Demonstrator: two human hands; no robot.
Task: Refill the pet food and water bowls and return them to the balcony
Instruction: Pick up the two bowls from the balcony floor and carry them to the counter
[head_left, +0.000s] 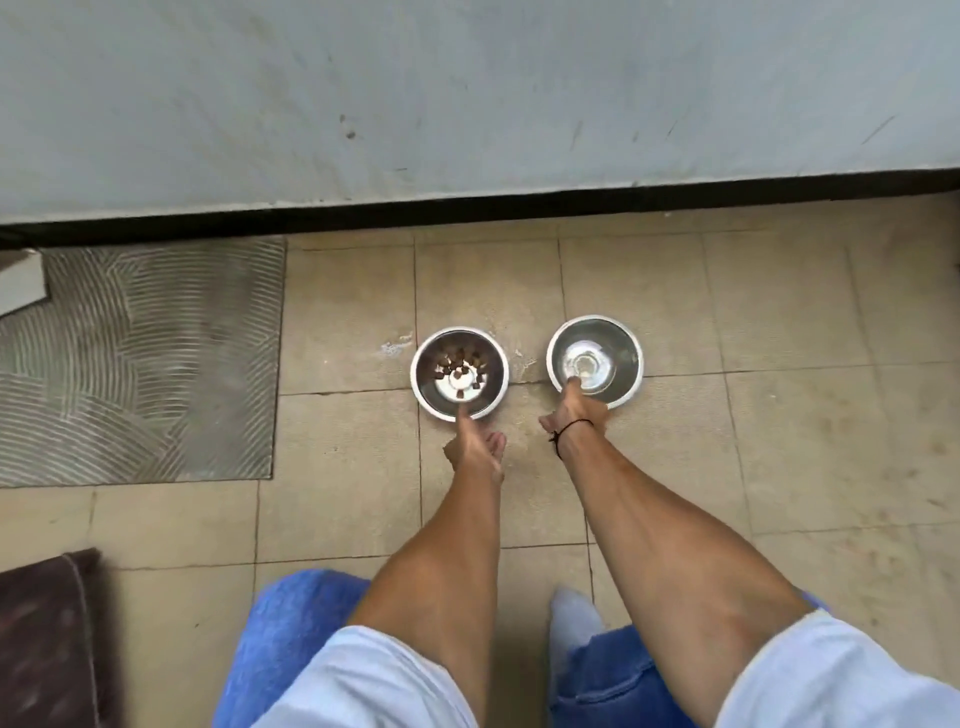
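While the fingers of the left hand pinch the near rim of one food bowl, the right hand grips one water bowl. Both bowls stand side by side, apart, on the tiled floor, near one grey mat.

no readable text, no labels, no brand marks, no numbers on any surface
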